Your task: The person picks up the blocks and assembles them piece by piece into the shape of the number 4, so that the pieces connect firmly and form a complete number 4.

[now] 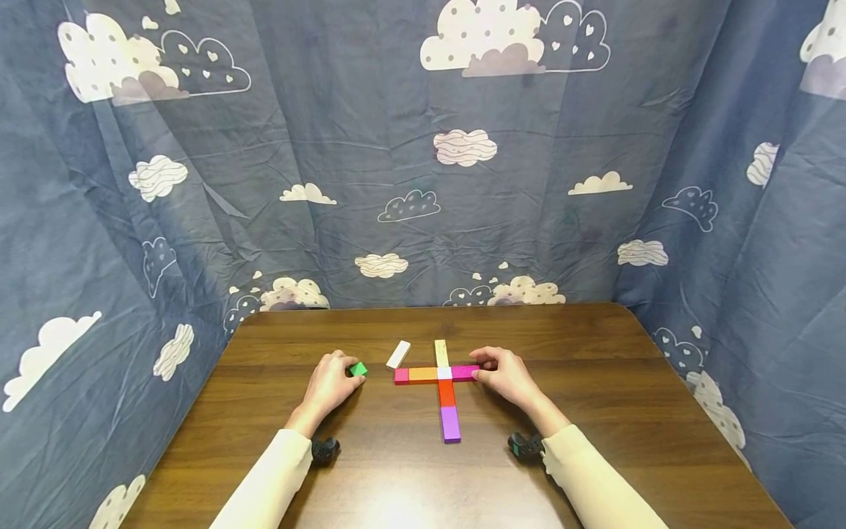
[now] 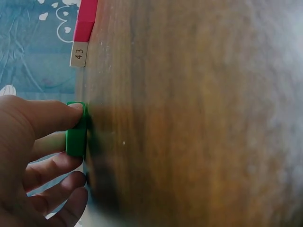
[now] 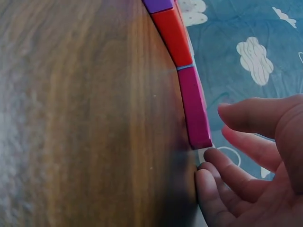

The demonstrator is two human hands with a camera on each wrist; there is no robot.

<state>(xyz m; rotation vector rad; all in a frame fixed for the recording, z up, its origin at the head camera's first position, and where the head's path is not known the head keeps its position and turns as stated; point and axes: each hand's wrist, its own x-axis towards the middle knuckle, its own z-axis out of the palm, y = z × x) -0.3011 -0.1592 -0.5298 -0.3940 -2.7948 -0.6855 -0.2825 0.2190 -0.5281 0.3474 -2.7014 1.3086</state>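
Note:
My left hand (image 1: 325, 383) pinches a small green block (image 1: 358, 369) between thumb and fingers, low over the table at the left of a cross of coloured blocks. The cross has a pale square block (image 1: 445, 373) at its centre and a yellow block (image 1: 441, 353) behind. An orange block (image 1: 423, 375) and a pink block (image 1: 402, 377) extend left, a magenta block (image 1: 465, 373) right. Toward me lie a red block (image 1: 447, 393) and a purple block (image 1: 450, 425). By the magenta block's outer end, my right hand (image 1: 509, 376) has its fingers loosely bent, gripping nothing.
A loose white block (image 1: 399, 355) lies slanted behind the pink one. Around the blocks spreads the brown wooden table (image 1: 581, 353). A blue cloud-patterned curtain (image 1: 370, 162) hangs behind it and at both sides.

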